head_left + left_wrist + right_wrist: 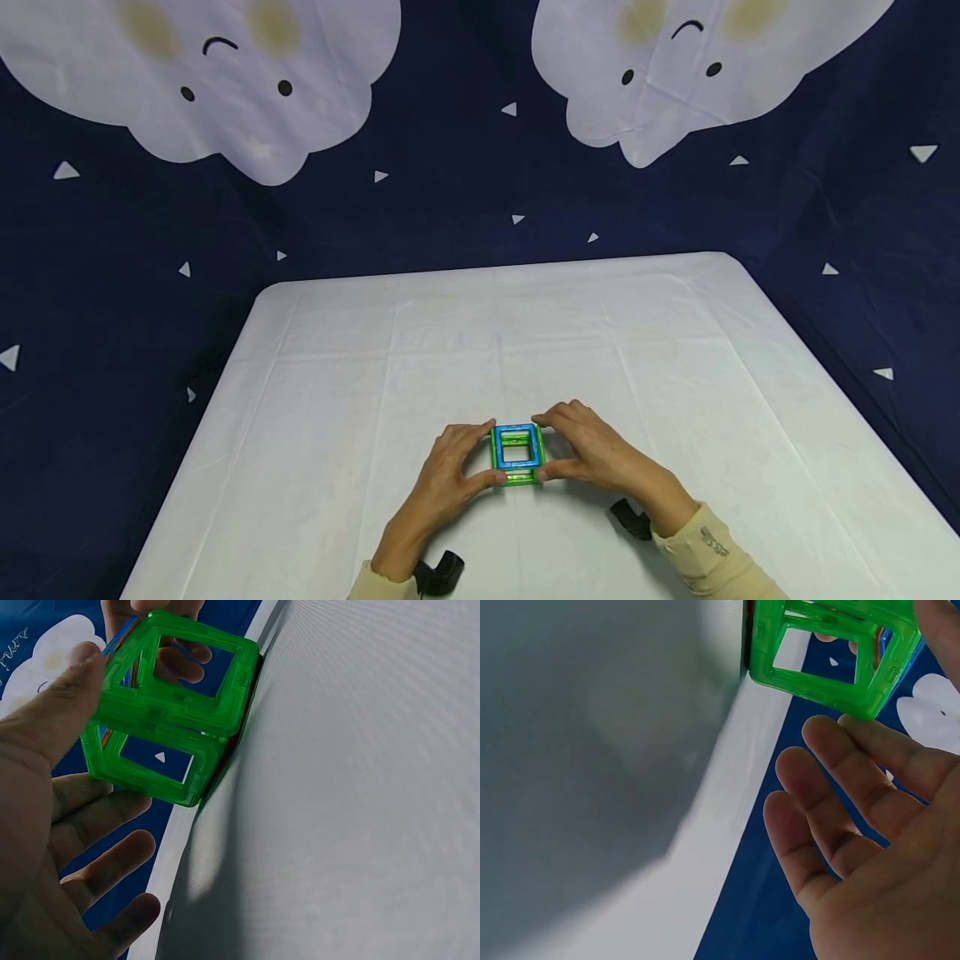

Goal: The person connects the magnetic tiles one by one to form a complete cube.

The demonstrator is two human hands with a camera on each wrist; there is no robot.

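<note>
A small cube of see-through magnetic tiles stands on the white table, between the hands in the head view. Its top is a blue square frame tile point(517, 465), and a green tile point(520, 480) shows along the front. My left hand point(442, 471) pinches the cube's left side, thumb at the near corner and index finger at the far one. From the right, my right hand point(600, 450) grips it the same way. Green side tiles point(161, 724) fill the left wrist view, with a dark red edge low against the tabletop. In the right wrist view the other fingers point(817, 795) spread below a green tile point(817, 684).
The white-covered table point(480, 325) stretches away behind the cube to a rounded far edge. Dark blue cloth point(450, 225) with clouds and small triangles hangs beyond it. Black wrist-worn pieces point(442, 575) sit by both sleeves, close over the table.
</note>
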